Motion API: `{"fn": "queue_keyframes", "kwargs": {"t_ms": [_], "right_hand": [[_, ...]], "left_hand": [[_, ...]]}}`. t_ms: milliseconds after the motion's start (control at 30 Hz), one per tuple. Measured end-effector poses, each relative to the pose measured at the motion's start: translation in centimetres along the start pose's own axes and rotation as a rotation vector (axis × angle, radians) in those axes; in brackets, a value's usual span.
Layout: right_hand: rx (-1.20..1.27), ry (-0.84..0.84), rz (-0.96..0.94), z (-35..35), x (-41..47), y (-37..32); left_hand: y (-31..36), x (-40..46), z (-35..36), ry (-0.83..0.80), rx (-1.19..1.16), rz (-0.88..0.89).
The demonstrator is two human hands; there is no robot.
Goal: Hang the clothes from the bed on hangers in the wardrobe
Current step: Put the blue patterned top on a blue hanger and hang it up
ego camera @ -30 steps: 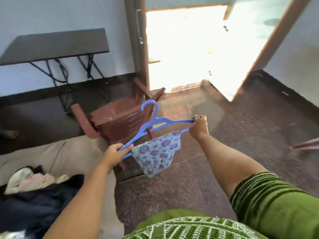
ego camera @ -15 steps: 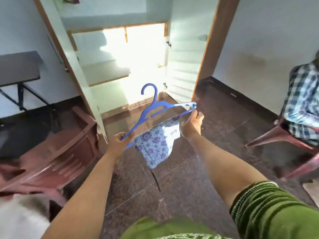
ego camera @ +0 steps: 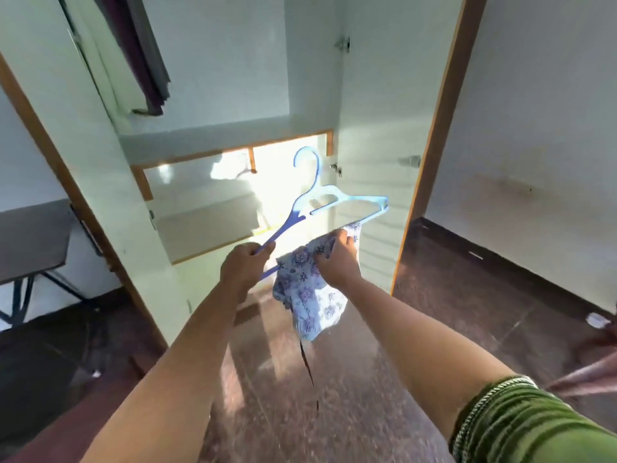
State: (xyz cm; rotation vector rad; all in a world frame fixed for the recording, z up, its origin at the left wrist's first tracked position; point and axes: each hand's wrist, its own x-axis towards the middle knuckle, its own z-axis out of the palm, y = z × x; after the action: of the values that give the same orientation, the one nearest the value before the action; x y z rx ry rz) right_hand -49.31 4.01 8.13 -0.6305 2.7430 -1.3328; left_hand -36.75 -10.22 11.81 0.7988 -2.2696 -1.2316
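I am holding a blue plastic hanger (ego camera: 329, 200) out in front of me with my left hand (ego camera: 245, 267), its grip curling tight round the hanger's lower left end, at about seven o'clock from the hook. The hook is pointing up toward twelve o'clock and the whole hanger is tilting, its right shoulder sitting higher than the left. My right hand (ego camera: 340, 262) is pinching a small floral cloth (ego camera: 309, 295), pale blue with purple flowers, its grip bunching the fabric just under the hanger's bottom bar; the cloth is draping over that bar and hanging down toward six o'clock, with a thin dark cord (ego camera: 309, 372) trailing below it. Ahead of me, at twelve o'clock, the wardrobe (ego camera: 220, 78) is standing open, its pale interior and a lower shelf (ego camera: 207, 218) catching strong sunlight. Inside it, up at eleven o'clock, a dark garment (ego camera: 140, 51) is hanging beside a white one. A wardrobe door (ego camera: 377, 128) is swinging out at two o'clock. A dark desk (ego camera: 33, 238) is standing at nine o'clock against the wall, and the brown speckled floor (ego camera: 434, 312) is spreading beneath my arms. A green sleeve (ego camera: 534, 426) is covering my right upper arm at five o'clock.
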Motion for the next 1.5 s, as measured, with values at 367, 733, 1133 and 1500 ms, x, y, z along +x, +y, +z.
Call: {"fn": "queue_keyframes", "kwargs": {"t_ms": [367, 733, 1133, 1500], "right_hand": [[0.153, 0.101, -0.460, 5.6, 23.3, -15.7], [0.178, 0.163, -0.951, 8.2, 49.8, -32.5], [0.060, 0.227, -1.160, 13.0, 71.3, -52.8], [0.218, 0.251, -1.228, 13.9, 84.4, -70.8]], "left_hand": [[9.3, 25.4, -5.2, 0.161, -0.266, 0.049], [21.9, 49.5, -13.5, 0.201, -0.582, 0.145], [29.3, 69.7, -24.9, 0.470, -0.370, 0.322], [35.3, 86.1, -38.1, 0.794, 0.110, 0.656]]}}
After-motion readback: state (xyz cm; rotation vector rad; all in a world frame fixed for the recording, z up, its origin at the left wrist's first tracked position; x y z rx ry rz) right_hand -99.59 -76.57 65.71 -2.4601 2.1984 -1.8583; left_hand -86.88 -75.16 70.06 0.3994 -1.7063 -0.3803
